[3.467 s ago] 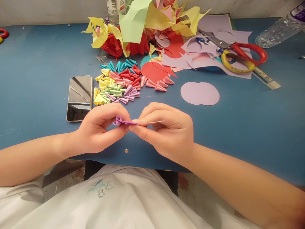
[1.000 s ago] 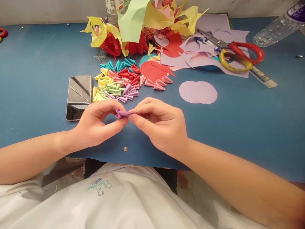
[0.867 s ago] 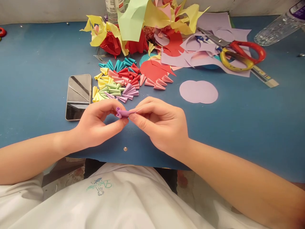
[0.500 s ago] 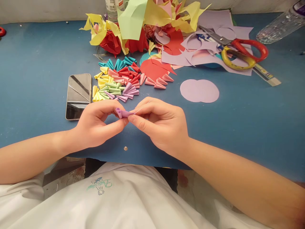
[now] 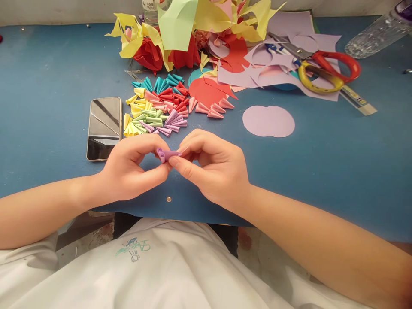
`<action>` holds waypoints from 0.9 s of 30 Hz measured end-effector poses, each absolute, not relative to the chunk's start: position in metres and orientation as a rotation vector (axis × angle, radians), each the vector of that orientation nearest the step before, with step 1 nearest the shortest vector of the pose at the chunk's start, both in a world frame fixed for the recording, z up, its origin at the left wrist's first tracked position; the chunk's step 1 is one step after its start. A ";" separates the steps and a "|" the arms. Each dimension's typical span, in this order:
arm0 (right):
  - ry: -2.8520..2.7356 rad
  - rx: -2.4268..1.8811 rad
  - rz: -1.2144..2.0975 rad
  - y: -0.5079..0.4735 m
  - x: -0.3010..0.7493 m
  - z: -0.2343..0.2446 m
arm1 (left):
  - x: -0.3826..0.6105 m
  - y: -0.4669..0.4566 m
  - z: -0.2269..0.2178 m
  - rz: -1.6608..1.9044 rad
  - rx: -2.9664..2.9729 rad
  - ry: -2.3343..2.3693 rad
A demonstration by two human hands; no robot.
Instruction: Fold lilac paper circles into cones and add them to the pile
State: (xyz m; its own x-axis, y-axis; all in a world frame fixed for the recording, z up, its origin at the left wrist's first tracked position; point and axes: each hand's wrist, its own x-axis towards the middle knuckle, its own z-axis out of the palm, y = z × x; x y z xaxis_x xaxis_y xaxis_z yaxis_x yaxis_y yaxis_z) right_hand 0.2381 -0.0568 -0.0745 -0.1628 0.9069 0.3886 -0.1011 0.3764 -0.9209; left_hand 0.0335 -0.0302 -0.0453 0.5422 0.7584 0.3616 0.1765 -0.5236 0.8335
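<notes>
Between my two hands is a small purple paper cone (image 5: 167, 155), its curled wide end to the left and its narrow tip to the right. My left hand (image 5: 133, 167) pinches the wide end between thumb and fingers. With thumb and forefinger, my right hand (image 5: 212, 165) grips the tip side. Just beyond my left hand lie several rolled paper cones, among them purple cones (image 5: 174, 120), green cones (image 5: 155, 117), yellow cones (image 5: 140, 106), red cones (image 5: 180, 98), pink cones (image 5: 216, 109) and teal cones (image 5: 160, 85). A lilac paper piece shaped like two overlapping circles (image 5: 268, 122) rests right of my right hand.
A phone (image 5: 104, 128) lies left of the cones. Paper scraps (image 5: 179, 28) are heaped at the back, with a bottle (image 5: 149, 12) behind. Scissors (image 5: 322, 68) sit on lilac offcuts, over a box-cutter-like strip (image 5: 358, 101). A clear bottle (image 5: 370, 38) lies at far right.
My right thumb and fingers have shifted slightly along the purple paper cone, and its tip shows a little differently. The whole view has moved slightly; both hands keep their hold.
</notes>
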 end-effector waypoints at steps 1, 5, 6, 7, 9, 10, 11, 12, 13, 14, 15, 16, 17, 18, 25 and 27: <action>-1.462 -0.762 1.064 -0.057 0.238 -0.074 | 0.034 -0.030 -0.045 0.951 1.992 0.760; -1.501 -0.705 1.060 -0.058 0.240 -0.071 | 0.033 -0.031 -0.045 0.948 1.907 0.749; -1.506 -0.701 1.049 -0.058 0.240 -0.070 | 0.033 -0.031 -0.045 0.950 1.892 0.749; -1.508 -0.704 1.035 -0.059 0.240 -0.069 | 0.033 -0.031 -0.045 0.944 1.884 0.755; -1.506 -0.719 1.013 -0.060 0.240 -0.068 | 0.033 -0.031 -0.045 0.931 1.896 0.771; -1.503 -0.728 1.009 -0.060 0.240 -0.068 | 0.033 -0.031 -0.044 0.926 1.915 0.777; -1.501 -0.737 1.008 -0.060 0.240 -0.068 | 0.033 -0.031 -0.044 0.919 1.937 0.781; -1.498 -0.746 1.010 -0.060 0.240 -0.068 | 0.033 -0.031 -0.043 0.910 1.957 0.783; -1.495 -0.752 1.011 -0.061 0.240 -0.069 | 0.033 -0.031 -0.043 0.905 1.973 0.781; -1.491 -0.756 1.012 -0.061 0.240 -0.069 | 0.033 -0.031 -0.043 0.902 1.983 0.777; -1.489 -0.758 1.014 -0.060 0.240 -0.069 | 0.033 -0.031 -0.043 0.901 1.987 0.768; -1.488 -0.758 1.017 -0.060 0.240 -0.069 | 0.033 -0.031 -0.043 0.902 1.988 0.755; -1.488 -0.755 1.021 -0.060 0.240 -0.069 | 0.033 -0.031 -0.044 0.903 1.989 0.741; -1.488 -0.750 1.025 -0.059 0.240 -0.069 | 0.033 -0.031 -0.044 0.902 1.992 0.731; -1.513 -0.733 1.040 -0.058 0.240 -0.068 | 0.032 -0.032 -0.045 0.923 2.007 0.706; -1.540 -0.732 1.020 -0.059 0.241 -0.067 | 0.032 -0.032 -0.044 0.934 2.000 0.712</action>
